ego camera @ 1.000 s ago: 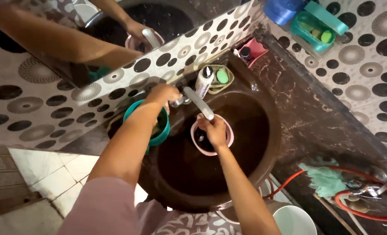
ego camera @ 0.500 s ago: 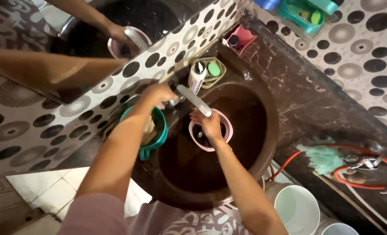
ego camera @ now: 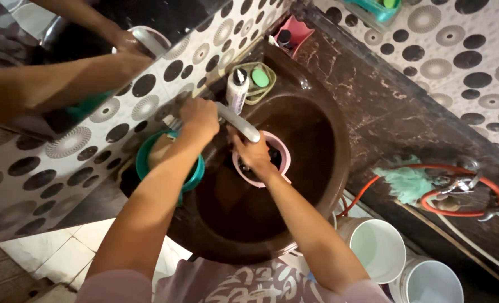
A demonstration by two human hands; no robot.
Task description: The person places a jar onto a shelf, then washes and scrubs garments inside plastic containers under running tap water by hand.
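My left hand (ego camera: 200, 119) grips the base of the metal tap (ego camera: 239, 123) at the back of the dark brown sink (ego camera: 317, 185). My right hand (ego camera: 253, 150) holds a pink cup (ego camera: 283, 154) by its rim under the tap's spout, inside the basin. A teal soap dish (ego camera: 196, 171) sits on the sink edge under my left forearm. Whether water is running is not clear.
A white bottle (ego camera: 237, 90) and a green soap dish (ego camera: 259, 78) stand behind the tap. A mirror (ego camera: 64, 62) above reflects my arms. A pink holder (ego camera: 297, 31) sits in the corner. White buckets (ego camera: 376, 247) and an orange hose (ego camera: 463, 193) lie at the right.
The view has shifted down and closer to the sink. Both hands stay in place, the left on the tap and the right on the pink cup.
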